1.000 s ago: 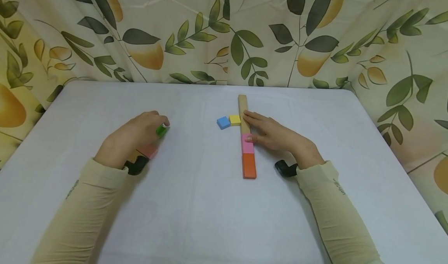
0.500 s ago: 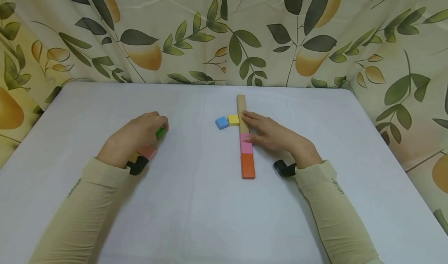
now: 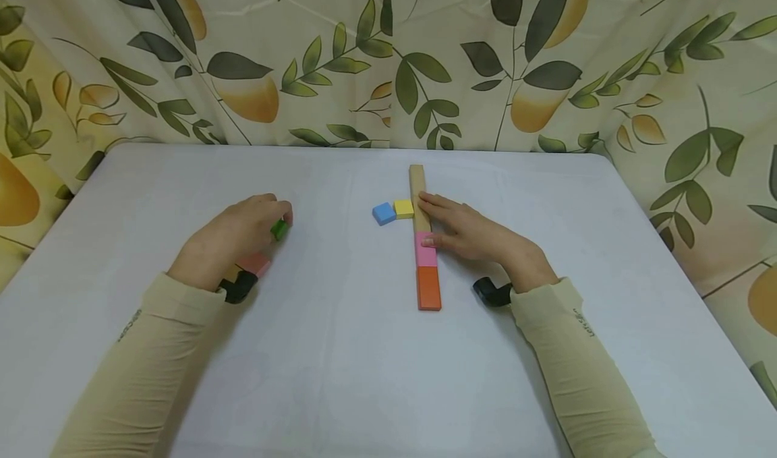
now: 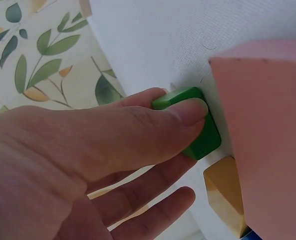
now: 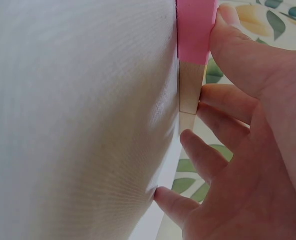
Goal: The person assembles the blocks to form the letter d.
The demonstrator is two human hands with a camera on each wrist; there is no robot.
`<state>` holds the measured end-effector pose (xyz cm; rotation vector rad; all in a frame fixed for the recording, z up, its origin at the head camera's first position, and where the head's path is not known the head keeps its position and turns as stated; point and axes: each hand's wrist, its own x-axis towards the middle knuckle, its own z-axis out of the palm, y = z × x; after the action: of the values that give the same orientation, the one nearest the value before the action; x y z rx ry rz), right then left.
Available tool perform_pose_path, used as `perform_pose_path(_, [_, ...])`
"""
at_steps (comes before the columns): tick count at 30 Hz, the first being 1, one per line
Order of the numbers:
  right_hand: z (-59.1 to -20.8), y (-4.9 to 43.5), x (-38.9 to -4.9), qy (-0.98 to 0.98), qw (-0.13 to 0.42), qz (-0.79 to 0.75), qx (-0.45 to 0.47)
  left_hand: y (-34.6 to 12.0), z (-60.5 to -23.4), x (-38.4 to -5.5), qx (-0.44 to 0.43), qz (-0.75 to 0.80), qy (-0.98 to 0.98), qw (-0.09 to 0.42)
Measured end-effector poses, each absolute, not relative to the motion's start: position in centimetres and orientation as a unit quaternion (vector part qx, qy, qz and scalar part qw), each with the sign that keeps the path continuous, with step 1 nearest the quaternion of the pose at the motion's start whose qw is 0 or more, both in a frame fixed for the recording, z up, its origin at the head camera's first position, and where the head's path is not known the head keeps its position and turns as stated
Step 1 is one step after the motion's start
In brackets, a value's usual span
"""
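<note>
Head view shows the left hand (image 3: 227, 239) at the left of the white tabletop (image 3: 340, 377), its grip pinching a green block (image 3: 279, 230) between thumb and fingers; whether that block is lifted or rests on the cloth, I cannot tell. The left wrist view puts a salmon block (image 4: 267, 135) just beside the green one, with a tan block (image 4: 225, 187) next to it and a sliver of something dark blue at the bottom edge.

Well to the right lies a straight row (image 3: 421, 223) whose long axis runs near to far: orange block (image 3: 429, 289) at the near end, pink block (image 3: 427, 257) in the middle, bare wood (image 3: 417, 178) at the far end, with a seam across the wood in the right wrist view. The right hand (image 3: 470, 232) comes at this row from the right, thumb on the pink part and fingertips against the wood; its fingers lie mostly straight and hold nothing.

On the row's left side, a yellow block (image 3: 403, 208) meets the wood, and a blue block (image 3: 384, 214), turned slightly askew, sits against the yellow one. The key relation seems to be the wide gap between green and blue: the green block lies left of the blue and a little nearer, while the right hand is closer to the blue.
</note>
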<state>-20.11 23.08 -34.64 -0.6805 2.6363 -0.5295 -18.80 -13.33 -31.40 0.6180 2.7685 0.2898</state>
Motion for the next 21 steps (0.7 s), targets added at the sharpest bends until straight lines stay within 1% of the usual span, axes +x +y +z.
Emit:
perform_pose_path(7, [-34.6,23.1,-20.2,0.935,0.185,-0.187,-0.24,-13.1,-31.3,-18.8,0.222,0.098,0.961,0.132])
perform_pose_path(16, [-34.6,23.2,-20.1,0.934,0.18,-0.184,-0.248,-11.8,-31.5,-19.3,0.255,0.101,0.954,0.119])
perform_pose_path(21, [-34.6,23.2,-20.1,0.934,0.18,-0.183,-0.249,-11.1,-31.5,-19.2,0.263,0.115,0.95,0.121])
